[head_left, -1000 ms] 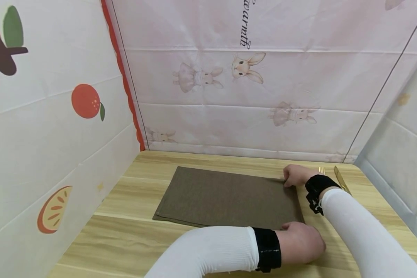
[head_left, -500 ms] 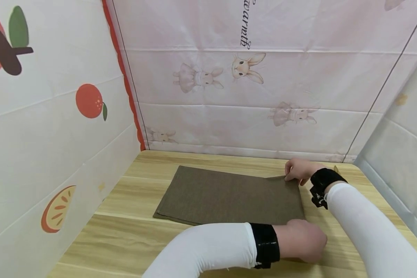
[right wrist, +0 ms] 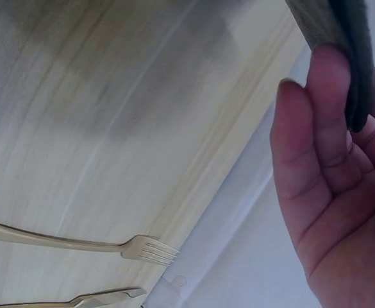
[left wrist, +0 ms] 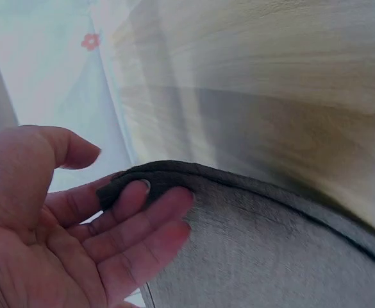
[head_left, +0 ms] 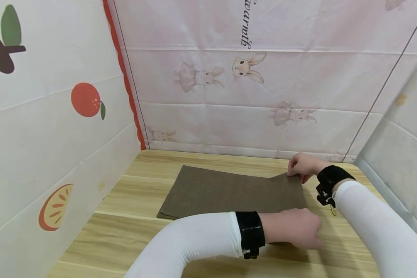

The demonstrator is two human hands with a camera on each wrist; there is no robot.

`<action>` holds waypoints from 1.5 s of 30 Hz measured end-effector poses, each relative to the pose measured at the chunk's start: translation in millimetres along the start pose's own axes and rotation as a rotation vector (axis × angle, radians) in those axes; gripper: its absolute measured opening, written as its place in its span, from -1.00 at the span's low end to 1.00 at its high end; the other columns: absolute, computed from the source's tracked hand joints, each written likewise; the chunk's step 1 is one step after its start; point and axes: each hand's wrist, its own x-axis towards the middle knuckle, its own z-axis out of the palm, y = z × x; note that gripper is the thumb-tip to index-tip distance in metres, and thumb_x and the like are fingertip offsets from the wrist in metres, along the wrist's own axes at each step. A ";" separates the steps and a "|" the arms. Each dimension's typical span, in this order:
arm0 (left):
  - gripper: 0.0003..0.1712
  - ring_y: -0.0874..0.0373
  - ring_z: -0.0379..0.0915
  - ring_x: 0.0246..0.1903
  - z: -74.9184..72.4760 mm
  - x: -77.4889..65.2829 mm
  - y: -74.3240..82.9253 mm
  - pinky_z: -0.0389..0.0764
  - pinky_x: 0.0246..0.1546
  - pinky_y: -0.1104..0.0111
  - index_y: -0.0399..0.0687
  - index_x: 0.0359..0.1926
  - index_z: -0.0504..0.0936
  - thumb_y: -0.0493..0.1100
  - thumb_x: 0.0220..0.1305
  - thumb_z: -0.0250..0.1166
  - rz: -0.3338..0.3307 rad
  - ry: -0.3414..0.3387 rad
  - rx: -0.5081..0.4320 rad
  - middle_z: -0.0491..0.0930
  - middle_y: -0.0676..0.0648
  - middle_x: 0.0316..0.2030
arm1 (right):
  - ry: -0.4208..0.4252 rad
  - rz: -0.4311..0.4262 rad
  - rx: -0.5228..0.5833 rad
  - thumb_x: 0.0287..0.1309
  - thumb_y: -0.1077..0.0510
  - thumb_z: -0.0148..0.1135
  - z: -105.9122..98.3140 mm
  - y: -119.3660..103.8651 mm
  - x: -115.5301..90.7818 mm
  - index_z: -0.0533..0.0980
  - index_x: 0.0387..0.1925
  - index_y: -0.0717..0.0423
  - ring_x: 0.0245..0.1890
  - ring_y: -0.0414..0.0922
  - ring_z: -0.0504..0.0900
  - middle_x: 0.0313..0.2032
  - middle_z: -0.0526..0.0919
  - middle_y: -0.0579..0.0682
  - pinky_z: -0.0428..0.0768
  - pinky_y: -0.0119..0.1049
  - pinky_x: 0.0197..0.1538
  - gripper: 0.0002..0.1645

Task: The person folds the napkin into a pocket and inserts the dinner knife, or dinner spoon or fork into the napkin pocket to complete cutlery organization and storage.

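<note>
A folded brown cloth (head_left: 226, 193) lies across the wooden table, its right end raised. My right hand (head_left: 304, 166) pinches the far right corner, lifted so that the back edge slants upward. In the right wrist view, two fingers of the right hand (right wrist: 328, 167) press against the dark folded corner (right wrist: 350, 58). My left hand (head_left: 295, 227) is at the near right corner, with the back of the hand hiding that corner from the head view. The left wrist view shows the left hand (left wrist: 104, 237) holding the cloth's corner between its fingers, thumb apart.
On the table's right side lie a gold fork (right wrist: 142, 249) and a gold knife (right wrist: 110, 298), mostly hidden by the right arm in the head view. A gold handle end (head_left: 333, 210) peeks out beside the sleeve. Printed fabric walls (head_left: 208, 127) enclose the table (head_left: 125, 231).
The right hand has risen and moved slightly right, lifting the cloth's far right corner. My left hand has moved farther from me and slightly left. The cloth's left end has shifted a little right.
</note>
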 end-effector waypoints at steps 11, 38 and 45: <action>-0.53 0.38 0.17 -0.73 -28.2 -19.2 -26.1 0.29 -0.62 0.55 0.17 -0.70 0.44 0.03 0.39 0.22 0.103 0.134 -0.203 0.27 0.21 -0.76 | 0.052 0.000 0.223 0.26 0.26 0.24 -25.2 -3.7 -9.6 0.44 -0.05 0.38 -0.67 -0.21 0.47 -0.70 0.43 -0.09 0.70 -0.16 -0.42 -0.69; -0.68 0.47 0.41 -0.57 -87.0 -46.8 -43.9 0.48 -0.45 0.60 0.21 -0.58 0.67 -0.01 0.35 0.23 0.148 0.351 -0.446 0.54 0.29 -0.65 | 0.197 -0.081 0.322 0.36 0.23 0.09 -71.7 -19.2 -30.7 0.44 -0.32 0.09 -0.63 -0.21 0.52 -0.59 0.50 -0.16 0.66 -0.24 -0.40 -0.91; -0.62 0.37 0.33 -0.64 -93.0 -49.2 -45.9 0.35 -0.55 0.55 0.15 -0.63 0.60 -0.01 0.39 0.20 0.141 0.370 -0.545 0.38 0.20 -0.74 | 0.223 -0.016 0.292 0.36 0.21 0.12 -85.2 -27.0 -32.0 0.45 -0.36 -0.01 -0.63 -0.22 0.49 -0.61 0.46 -0.18 0.61 -0.28 -0.42 -0.87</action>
